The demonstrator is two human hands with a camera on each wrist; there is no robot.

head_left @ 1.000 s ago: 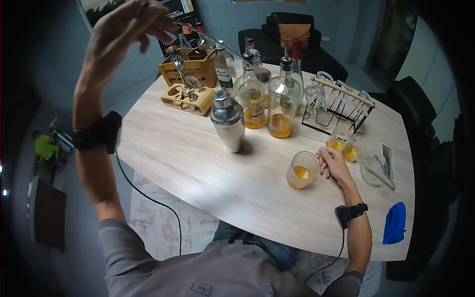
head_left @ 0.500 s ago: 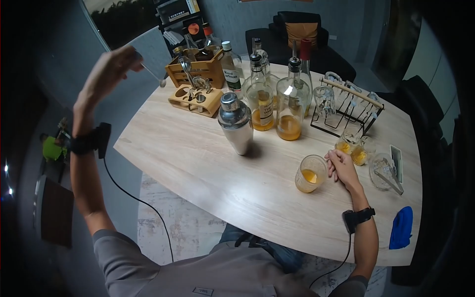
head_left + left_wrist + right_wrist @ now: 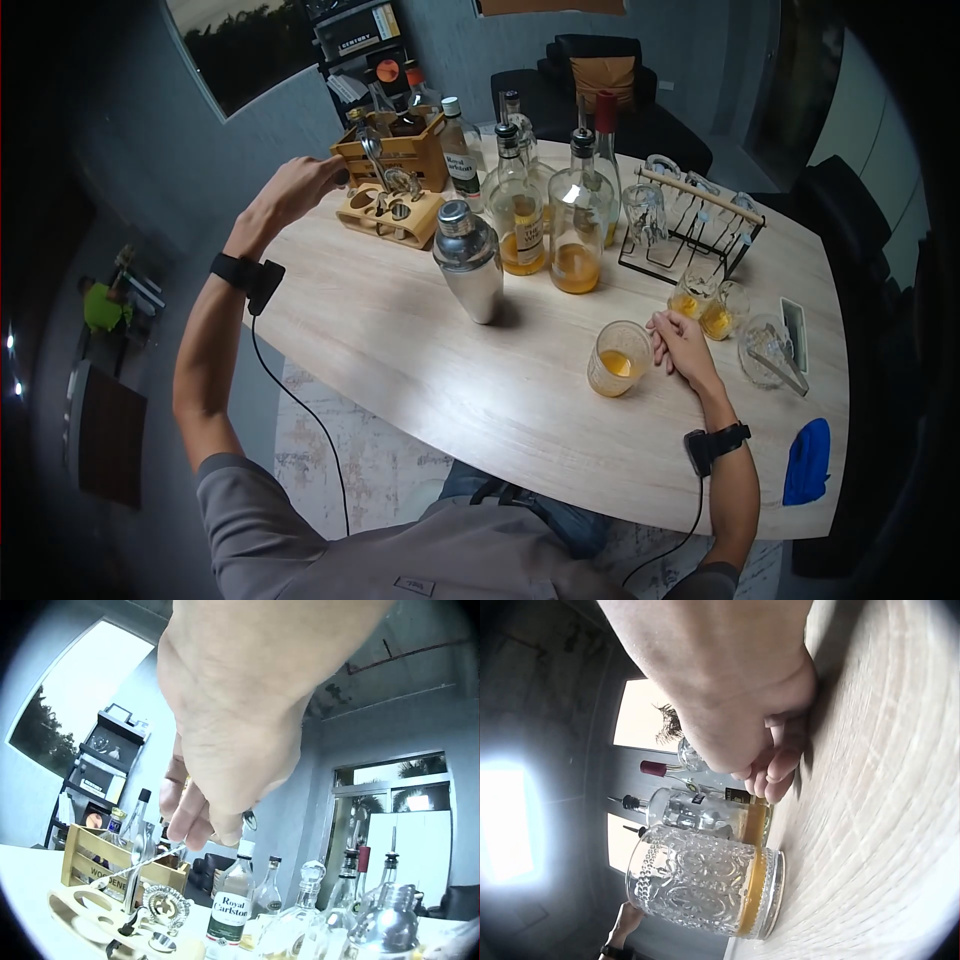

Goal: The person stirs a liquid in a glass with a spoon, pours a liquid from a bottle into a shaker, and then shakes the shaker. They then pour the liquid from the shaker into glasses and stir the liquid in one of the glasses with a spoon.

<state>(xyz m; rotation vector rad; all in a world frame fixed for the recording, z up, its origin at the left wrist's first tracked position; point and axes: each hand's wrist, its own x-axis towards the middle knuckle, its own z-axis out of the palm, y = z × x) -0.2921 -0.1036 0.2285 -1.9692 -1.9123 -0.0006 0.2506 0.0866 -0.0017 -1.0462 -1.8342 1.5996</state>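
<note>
My left hand [image 3: 290, 192] is raised over the far left of the table, at the bamboo bar-tool stand [image 3: 372, 229]. Its fingers pinch a bar spoon [image 3: 142, 864], whose twisted shaft slants down towards the stand in the left wrist view. A strainer [image 3: 166, 907] sits in that stand. My right hand [image 3: 686, 350] rests on the tabletop with loosely curled fingers, holding nothing. Beside it stands an embossed glass [image 3: 697, 881] with a little amber liquid at the bottom. A closed steel cocktail shaker [image 3: 472, 270] stands upright near the middle of the table.
Behind the stand is a wooden crate [image 3: 415, 160] of bottles. Several bottles, including one with a pourer [image 3: 577, 235], stand behind the shaker. To the right are a glass rack [image 3: 690, 225], two small amber-filled glasses, a glass bowl with tongs [image 3: 778, 365] and a blue cloth [image 3: 807, 462].
My left hand, holding the bar spoon, has come down from high above the table to the bamboo stand. The right hand stays resting by the glass.
</note>
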